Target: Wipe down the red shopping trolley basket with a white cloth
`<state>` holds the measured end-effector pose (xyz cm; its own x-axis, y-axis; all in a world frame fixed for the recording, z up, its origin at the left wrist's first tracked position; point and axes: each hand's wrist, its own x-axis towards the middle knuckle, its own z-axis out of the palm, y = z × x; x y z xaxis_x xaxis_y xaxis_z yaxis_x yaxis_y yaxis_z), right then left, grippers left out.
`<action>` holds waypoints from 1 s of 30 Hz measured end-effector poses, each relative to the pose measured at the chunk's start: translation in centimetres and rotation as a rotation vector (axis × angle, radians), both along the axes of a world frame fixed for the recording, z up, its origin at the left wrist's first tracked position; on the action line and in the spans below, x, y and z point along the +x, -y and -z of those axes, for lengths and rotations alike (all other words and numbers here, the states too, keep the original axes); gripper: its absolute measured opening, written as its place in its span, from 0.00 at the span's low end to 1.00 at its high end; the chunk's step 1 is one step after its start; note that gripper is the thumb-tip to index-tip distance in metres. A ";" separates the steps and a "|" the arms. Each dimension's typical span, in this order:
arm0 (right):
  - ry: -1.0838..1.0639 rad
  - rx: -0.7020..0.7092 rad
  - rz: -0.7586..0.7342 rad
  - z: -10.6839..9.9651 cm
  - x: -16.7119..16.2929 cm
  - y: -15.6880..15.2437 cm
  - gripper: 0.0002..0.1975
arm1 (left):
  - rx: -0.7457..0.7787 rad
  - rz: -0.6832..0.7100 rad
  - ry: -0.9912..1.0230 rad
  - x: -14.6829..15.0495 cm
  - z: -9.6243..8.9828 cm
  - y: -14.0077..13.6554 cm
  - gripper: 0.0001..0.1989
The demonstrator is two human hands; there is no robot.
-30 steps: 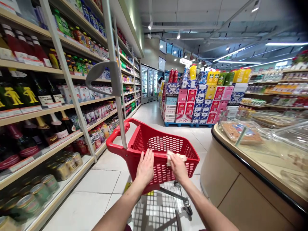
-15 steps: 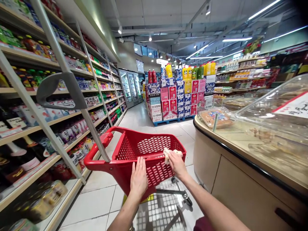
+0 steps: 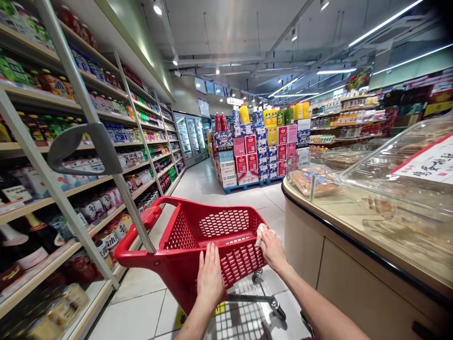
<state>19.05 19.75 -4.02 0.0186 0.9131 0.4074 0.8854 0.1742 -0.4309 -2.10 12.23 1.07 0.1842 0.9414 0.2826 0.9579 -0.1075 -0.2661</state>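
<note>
Since half a second ago, the right hand (image 3: 273, 251) has slid along the near rim of the red plastic shopping cart with slotted walls (image 3: 184, 269), reaching the corner farthest from the cart's handle and taking the crumpled cream-white cloth (image 3: 261, 231) with it; the left hand (image 3: 211, 277) has stayed against the near side. Right-hand fingers are bent over the cloth, grasping it against the rim; most of it is hidden beneath them, and a rumpled edge pokes out past the fingertips on the side toward the basket. Left-hand fingers are released, held straight and close together, lying along the near wall with their tips at the rim, well apart from the cloth. What shows of the cloth is pale, soft and bunched, its folds slightly blurred. Glossy and evenly red, the cart has rows of narrow slots in its near wall and rounded holes in the far one. Beside the handle end rises a slanted grey metal pole (image 3: 136, 215) bearing a dark-grey plastic loop (image 3: 106, 151). To the right of the cart stands a curved beige worktop with a black edge (image 3: 354, 226), carrying a clear plastic pack of brown food (image 3: 313, 182).
</note>
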 end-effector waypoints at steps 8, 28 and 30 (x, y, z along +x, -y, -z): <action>0.022 -0.013 -0.143 0.0 -0.4 0.7 0.23 | -0.053 -0.021 0.030 0.3 -0.7 0.3 0.33; 0.101 0.048 -0.339 -0.9 -2.7 2.4 0.23 | -0.006 -0.046 0.041 0.9 -0.1 0.7 0.33; 0.082 0.000 -0.247 -1.1 -2.4 2.3 0.23 | -0.010 -0.019 0.027 0.7 0.1 0.7 0.32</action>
<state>16.66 17.43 -2.92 -0.2377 0.8860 0.3981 0.8480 0.3892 -0.3597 -1.42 11.53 0.99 0.1583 0.9474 0.2783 0.9667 -0.0914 -0.2390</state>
